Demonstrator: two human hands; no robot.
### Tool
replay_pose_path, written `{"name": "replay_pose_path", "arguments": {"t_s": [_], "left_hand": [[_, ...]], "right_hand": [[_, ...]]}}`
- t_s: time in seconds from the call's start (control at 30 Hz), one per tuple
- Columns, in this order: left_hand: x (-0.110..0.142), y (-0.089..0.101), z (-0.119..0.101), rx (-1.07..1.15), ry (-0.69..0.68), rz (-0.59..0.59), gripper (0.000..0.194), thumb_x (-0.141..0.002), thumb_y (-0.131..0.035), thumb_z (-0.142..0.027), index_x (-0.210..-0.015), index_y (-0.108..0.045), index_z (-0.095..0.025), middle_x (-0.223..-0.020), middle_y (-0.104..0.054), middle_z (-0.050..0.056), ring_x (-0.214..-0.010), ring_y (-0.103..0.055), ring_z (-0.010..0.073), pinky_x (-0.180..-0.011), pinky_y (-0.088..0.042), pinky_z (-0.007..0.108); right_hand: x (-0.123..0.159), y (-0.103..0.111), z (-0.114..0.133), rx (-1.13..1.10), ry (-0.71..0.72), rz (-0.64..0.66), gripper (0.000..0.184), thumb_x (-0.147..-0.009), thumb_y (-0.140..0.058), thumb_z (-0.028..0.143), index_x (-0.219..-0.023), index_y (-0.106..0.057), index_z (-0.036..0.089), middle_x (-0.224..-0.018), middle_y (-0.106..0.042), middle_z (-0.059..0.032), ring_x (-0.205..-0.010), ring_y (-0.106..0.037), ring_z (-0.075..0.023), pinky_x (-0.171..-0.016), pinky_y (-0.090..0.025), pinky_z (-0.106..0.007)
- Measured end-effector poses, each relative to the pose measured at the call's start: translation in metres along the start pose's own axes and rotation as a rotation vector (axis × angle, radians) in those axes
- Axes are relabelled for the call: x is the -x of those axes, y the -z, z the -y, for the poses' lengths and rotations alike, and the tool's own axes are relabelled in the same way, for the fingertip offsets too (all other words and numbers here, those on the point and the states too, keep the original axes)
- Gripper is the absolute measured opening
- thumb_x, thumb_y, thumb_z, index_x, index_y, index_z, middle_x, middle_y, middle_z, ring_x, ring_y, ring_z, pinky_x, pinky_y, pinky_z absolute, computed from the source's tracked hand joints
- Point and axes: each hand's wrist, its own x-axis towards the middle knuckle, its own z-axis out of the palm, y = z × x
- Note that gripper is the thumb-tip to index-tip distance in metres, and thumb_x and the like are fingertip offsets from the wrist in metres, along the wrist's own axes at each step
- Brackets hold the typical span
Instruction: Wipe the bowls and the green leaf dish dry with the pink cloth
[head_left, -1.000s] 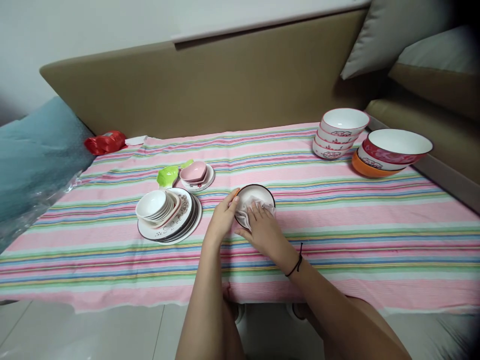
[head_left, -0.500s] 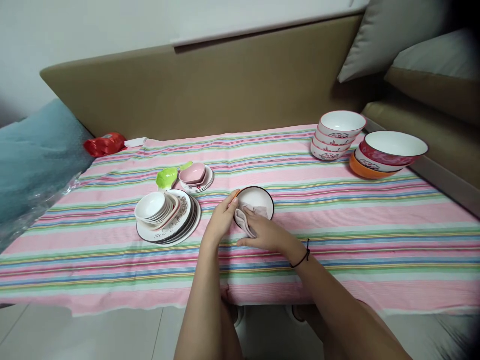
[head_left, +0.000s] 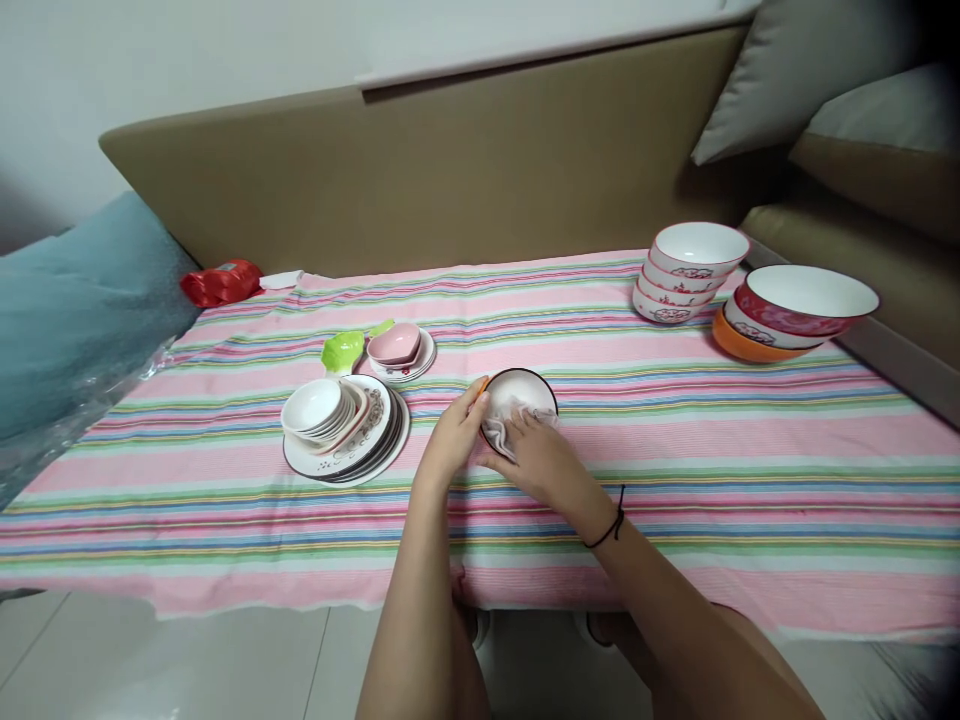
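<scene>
So the left hand [head_left: 452, 432] had the small dark-rimmed bowl [head_left: 517, 388] clamped at its left side, thumb up by the rim, with a bit of orange showing next to the fingers. The right hand [head_left: 541, 455] was down in the same bowl, fingers pressed onto a crumpled pale cloth [head_left: 501, 432]; couldn't tell if they were actually pinching it or just pushing. The two hands were close together, and the right wrist had a black cord bracelet [head_left: 616, 520] on it.

All of that was near the middle of a pink striped tablecloth [head_left: 525, 540]. Over to the left was a pile of plates [head_left: 381, 440] with a bunch of little white bowls [head_left: 311, 405] leaning over on top. Just behind that were a green dish [head_left: 342, 352] and a pink bowl [head_left: 395, 343] sitting on some small white plates [head_left: 426, 355].

Well off to the right stood a stack of red-rimmed white bowls [head_left: 675, 290], and beside it a big red bowl [head_left: 795, 315] topped another stack, with an orange bowl [head_left: 750, 345] at the bottom. At the far left corner lay something shiny and red [head_left: 223, 284], near a teal cushion [head_left: 75, 310]. A brown backrest [head_left: 450, 190] ran along behind everything.
</scene>
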Motion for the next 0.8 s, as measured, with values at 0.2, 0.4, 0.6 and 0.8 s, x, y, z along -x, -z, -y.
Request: {"name": "replay_pose_path", "arguments": {"t_s": [0.2,0.4,0.6,0.8], "left_hand": [[0.000,-0.001,-0.001,0.005,-0.004,0.005,0.052,-0.094,-0.038,-0.041,-0.139,-0.047,-0.016,-0.148,-0.044,0.005,-0.138,-0.037,0.0160,-0.117,-0.021,0.031],[-0.001,0.001,0.000,-0.001,0.000,0.002,0.051,-0.094,-0.037,-0.041,-0.138,-0.048,-0.017,-0.147,-0.045,0.005,-0.138,-0.038,0.0161,-0.117,-0.022,0.032],[0.000,0.002,0.001,-0.039,-0.007,0.004,0.052,-0.095,-0.034,-0.042,-0.140,-0.045,-0.018,-0.149,-0.043,0.005,-0.140,-0.035,0.0162,-0.118,-0.020,0.031],[-0.001,0.002,0.000,-0.042,-0.011,0.008,0.049,-0.095,-0.034,-0.038,-0.138,-0.048,-0.020,-0.148,-0.044,0.004,-0.139,-0.036,0.0171,-0.118,-0.020,0.036]], "right_hand": [[0.007,0.021,-0.011,-0.188,0.148,0.102,0.060,-0.091,-0.040,0.062,-0.122,-0.059,0.014,-0.113,-0.066,-0.0135,-0.107,-0.059,-0.0287,-0.100,-0.037,-0.045],[0.007,0.021,-0.009,-0.173,0.077,0.017,0.052,-0.089,-0.046,0.060,-0.107,-0.065,0.015,-0.100,-0.068,-0.0107,-0.093,-0.062,-0.0253,-0.083,-0.044,-0.035],[0.003,0.010,0.004,-0.089,0.046,-0.026,0.055,-0.084,-0.055,0.061,-0.101,-0.067,0.011,-0.094,-0.070,-0.0145,-0.091,-0.064,-0.0287,-0.085,-0.047,-0.039],[-0.003,-0.007,-0.005,-0.262,0.218,-0.054,0.078,-0.085,-0.056,0.058,-0.144,-0.036,0.012,-0.145,-0.045,-0.0178,-0.136,-0.038,-0.0294,-0.110,-0.035,-0.044]]}}
